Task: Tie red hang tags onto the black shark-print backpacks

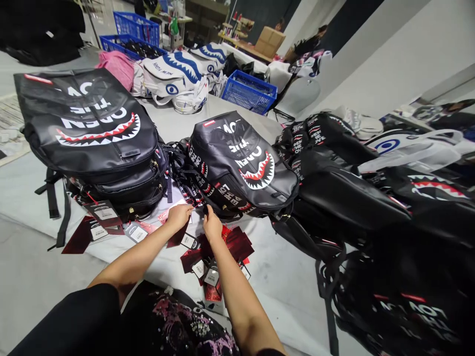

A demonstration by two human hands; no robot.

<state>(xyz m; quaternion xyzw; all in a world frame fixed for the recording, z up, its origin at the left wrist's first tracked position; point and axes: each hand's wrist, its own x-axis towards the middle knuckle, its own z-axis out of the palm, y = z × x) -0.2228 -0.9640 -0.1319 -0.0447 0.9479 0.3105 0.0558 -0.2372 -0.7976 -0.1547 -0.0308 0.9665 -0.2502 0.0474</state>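
Both my hands meet at the lower side of a black backpack (247, 148) with white lettering and a red-and-white shark mouth, which lies on the table. My left hand (180, 217) pinches what looks like the thin red cord of a hang tag, with a dark red card (178, 236) just below. Close beside it, my right hand (213, 226) is closed at the bag's edge by the black straps; what its fingers hold is too small to tell. A black-and-white hang tag (190, 241) lies between my forearms. More tags and dark red cards (237, 244) lie around my right wrist.
On the left stands a stack of similar black backpacks (92, 123) with hang tags (105, 212) at its front. Many black bags (345, 198) crowd the right side. White shark bags (174, 74), a pink bag (117, 69) and a blue crate (249, 92) are behind.
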